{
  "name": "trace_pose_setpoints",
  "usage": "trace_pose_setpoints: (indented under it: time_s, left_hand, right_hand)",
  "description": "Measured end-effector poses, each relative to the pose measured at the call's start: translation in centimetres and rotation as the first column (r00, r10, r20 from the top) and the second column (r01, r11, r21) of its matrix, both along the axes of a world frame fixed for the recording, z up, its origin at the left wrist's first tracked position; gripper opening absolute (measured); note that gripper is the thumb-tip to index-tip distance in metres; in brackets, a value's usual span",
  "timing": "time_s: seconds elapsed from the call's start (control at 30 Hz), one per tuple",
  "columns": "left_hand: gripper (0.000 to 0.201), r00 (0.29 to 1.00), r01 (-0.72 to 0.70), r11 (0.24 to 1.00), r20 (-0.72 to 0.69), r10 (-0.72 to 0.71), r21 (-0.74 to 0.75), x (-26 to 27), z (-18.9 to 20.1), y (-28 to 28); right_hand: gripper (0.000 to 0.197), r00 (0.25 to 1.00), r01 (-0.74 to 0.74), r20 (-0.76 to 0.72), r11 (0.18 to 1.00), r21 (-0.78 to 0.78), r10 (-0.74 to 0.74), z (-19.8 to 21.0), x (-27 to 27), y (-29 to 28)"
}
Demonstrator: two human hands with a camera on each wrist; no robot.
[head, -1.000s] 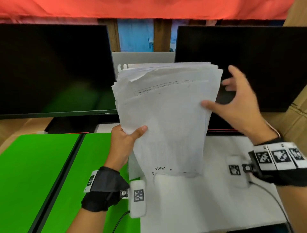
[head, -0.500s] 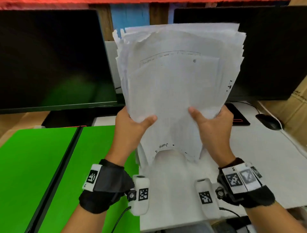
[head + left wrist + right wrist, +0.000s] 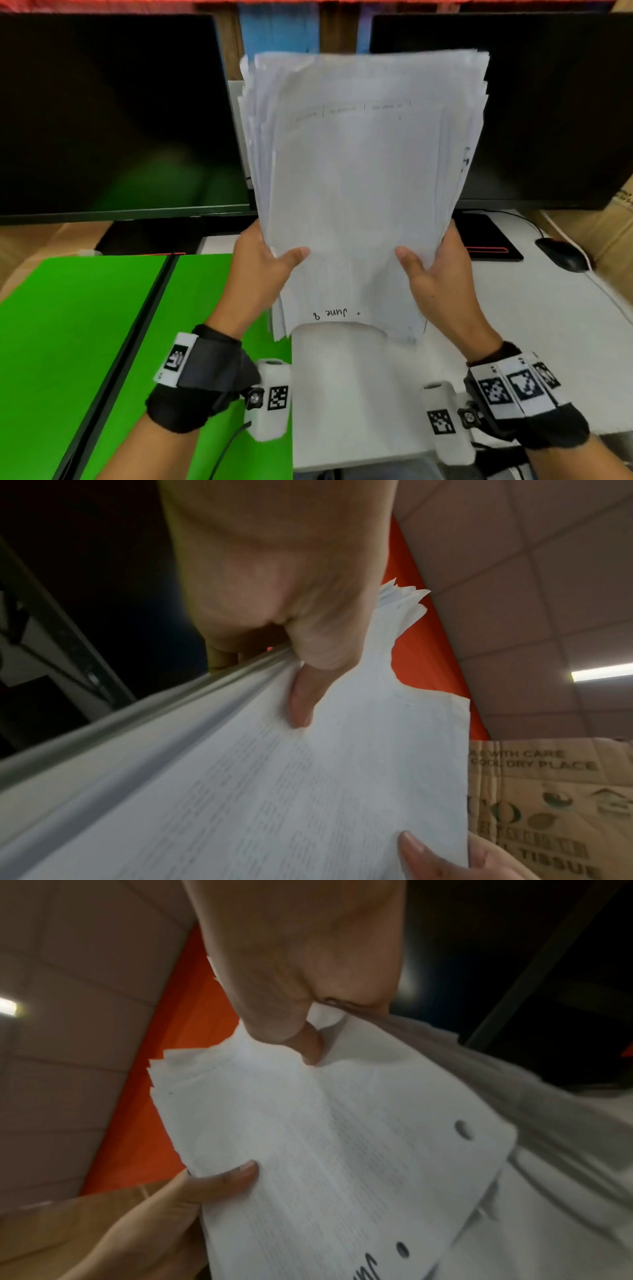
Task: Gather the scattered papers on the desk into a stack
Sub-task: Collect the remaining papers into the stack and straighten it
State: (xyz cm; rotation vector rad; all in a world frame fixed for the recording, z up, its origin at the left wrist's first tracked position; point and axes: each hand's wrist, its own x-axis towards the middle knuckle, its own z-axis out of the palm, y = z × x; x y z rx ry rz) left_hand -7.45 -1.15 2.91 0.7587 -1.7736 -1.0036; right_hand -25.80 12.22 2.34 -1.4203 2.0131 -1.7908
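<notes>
I see one stack of papers (image 3: 363, 185) held upright above the tabletop (image 3: 513, 325), gripped near its lower edge by two hands. My left hand (image 3: 263, 270) clamps the left side, thumb across the front sheet, fingers (image 3: 222, 656) curled behind. My right hand (image 3: 442, 277) clamps the right side the same way, thumb in front. The sheets are too many and too tightly packed to count; their top edges fan unevenly. Behind stand two dark monitors (image 3: 113, 113), one each side. Two green panels (image 3: 68, 342) lie at left, one black mouse (image 3: 561, 255) at right.
</notes>
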Motion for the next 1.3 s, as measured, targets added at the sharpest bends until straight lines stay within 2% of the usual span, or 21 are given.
trace_pose_setpoints:
  time_s: [0.07, 0.2, 0.33, 0.4, 0.47, 0.5, 0.53, 0.6, 0.63, 0.7, 0.77, 0.87, 0.9, 1.0, 1.07, 1.13, 1.27, 1.3]
  left_hand:
    - [0.039, 1.0, 0.003, 1.0, 0.013, -0.002, -0.03, 1.9, 2.2, -0.1]
    - [0.036, 0.999, -0.011, 1.0, 0.044, 0.012, -0.026, 7.1, 5.6, -0.7]
    - [0.037, 0.997, -0.051, 0.998, 0.061, 0.049, 0.039, 12.2, 6.5, -0.5]
    - [0.034, 0.992, -0.079, 0.996, 0.097, 0.075, 0.038, 14.7, 6.1, -0.3]
    - [0.028, 0.988, -0.092, 0.995, 0.132, 0.085, 0.045, 16.7, 5.3, 0.1]
    - [0.024, 0.987, -0.104, 0.993, 0.131, 0.095, 0.062, 17.4, 4.9, 0.4]
    - [0.022, 0.987, -0.118, 0.99, 0.12, 0.108, 0.08, 18.2, 4.6, 0.6]
    - [0.022, 0.985, -0.15, 0.982, 0.108, 0.138, 0.112, 19.7, 4.3, 0.9]
    - [0.022, 0.985, -0.152, 0.98, 0.097, 0.139, 0.132, 20.3, 4.2, 0.8]
    - [0.022, 0.991, -0.129, 0.972, 0.046, 0.123, 0.194, 21.2, 3.7, 0.2]
    - [0.03, 0.993, -0.111, 0.957, -0.018, 0.12, 0.268, 21.4, 3.1, -0.4]
    - [0.041, 0.997, -0.049, 0.937, -0.043, 0.068, 0.345, 20.3, 2.2, -0.7]
    - [0.047, 0.998, -0.021, 0.927, -0.046, 0.042, 0.374, 19.8, 1.9, -0.8]
    - [0.08, 0.998, 0.052, 0.871, -0.055, -0.029, 0.489, 17.9, 0.2, -0.8]
    - [0.086, 0.996, 0.083, 0.835, -0.072, -0.052, 0.544, 15.9, -1.1, -0.3]
    - [0.086, 0.993, 0.117, 0.79, -0.088, -0.08, 0.602, 13.7, -2.4, 0.5]
    - [0.057, 0.99, 0.141, 0.695, -0.079, -0.121, 0.705, 10.2, -4.3, 2.2]
    - [0.055, 0.989, 0.143, 0.678, -0.079, -0.124, 0.721, 9.5, -4.6, 2.5]
  right_hand:
    - [0.056, 0.999, -0.04, -0.026, 0.999, 0.021, 0.04, 2.1, 0.9, -0.3]
    - [0.054, 0.985, -0.173, 0.022, 0.984, 0.035, 0.173, 5.1, 3.7, -1.6]
    - [0.052, 0.927, -0.354, 0.148, 0.935, 0.033, 0.345, 4.4, 7.0, -4.3]
    - [0.05, 0.846, -0.489, 0.28, 0.869, 0.074, 0.453, 2.8, 8.1, -5.4]
    - [0.05, 0.701, -0.658, 0.466, 0.742, 0.13, 0.54, 0.4, 8.6, -6.0]
    - [0.05, 0.652, -0.717, 0.51, 0.676, 0.173, 0.561, -1.1, 8.6, -5.9]
    - [0.049, 0.652, -0.744, 0.478, 0.619, 0.253, 0.588, -2.5, 8.6, -5.6]
    - [0.048, 0.679, -0.697, 0.235, 0.511, 0.503, 0.696, -5.5, 8.7, -5.1]
    - [0.053, 0.655, -0.615, 0.088, 0.462, 0.638, 0.75, -6.8, 8.8, -4.8]
    - [0.066, 0.544, -0.408, -0.123, 0.39, 0.825, 0.83, -8.2, 9.5, -4.0]
    - [0.077, 0.457, -0.249, -0.233, 0.375, 0.893, 0.858, -8.2, 9.9, -3.2]
    - [0.079, 0.452, -0.144, -0.287, 0.387, 0.911, 0.845, -7.2, 8.7, -2.1]
    - [0.08, 0.464, -0.113, -0.288, 0.378, 0.919, 0.838, -7.0, 7.8, -1.6]
    - [0.083, 0.506, -0.036, -0.272, 0.335, 0.941, 0.818, -6.5, 4.6, 0.1]
    - [0.084, 0.54, 0.002, -0.263, 0.311, 0.95, 0.799, -6.2, 2.5, 1.4]
    - [0.086, 0.578, 0.013, -0.256, 0.305, 0.952, 0.775, -5.9, 0.6, 2.6]
    - [0.09, 0.634, -0.004, -0.237, 0.31, 0.951, 0.736, -5.8, -2.2, 4.5]
    - [0.087, 0.672, -0.029, -0.224, 0.327, 0.945, 0.706, -5.9, -2.7, 4.7]
